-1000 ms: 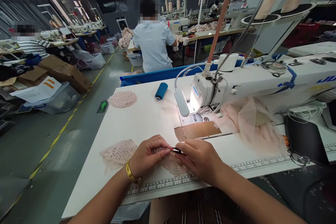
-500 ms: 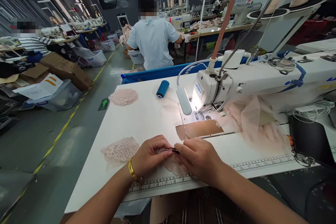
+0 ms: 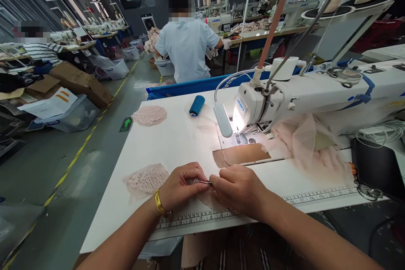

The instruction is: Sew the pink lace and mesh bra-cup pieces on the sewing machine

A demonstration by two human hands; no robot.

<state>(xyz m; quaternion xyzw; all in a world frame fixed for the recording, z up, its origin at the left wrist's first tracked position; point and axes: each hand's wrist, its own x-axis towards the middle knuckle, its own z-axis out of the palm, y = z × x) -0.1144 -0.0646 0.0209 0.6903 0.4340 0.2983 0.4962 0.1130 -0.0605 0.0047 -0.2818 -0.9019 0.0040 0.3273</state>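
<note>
Both my hands rest on the white sewing table (image 3: 177, 143) near its front edge. My left hand (image 3: 182, 187), with a gold bangle on the wrist, pinches a pink lace piece (image 3: 210, 198) that lies under both hands. My right hand (image 3: 238, 187) is closed in a pinch on a small dark metal tool (image 3: 207, 182), whose tip meets the left fingers. A second pink lace piece (image 3: 145, 179) lies just left of my left hand. The white sewing machine (image 3: 284, 97) stands behind my hands, its lamp lit over the needle plate.
A blue thread spool (image 3: 196, 106) and a round lace piece (image 3: 149, 115) lie at the table's far side. Pale tulle (image 3: 303, 147) is heaped under the machine arm. A person in a light shirt (image 3: 187, 48) stands ahead, back turned; boxes and bins line the left aisle.
My right hand has closed in toward the left, so less of the dark tool shows between them. The camera has shifted slightly.
</note>
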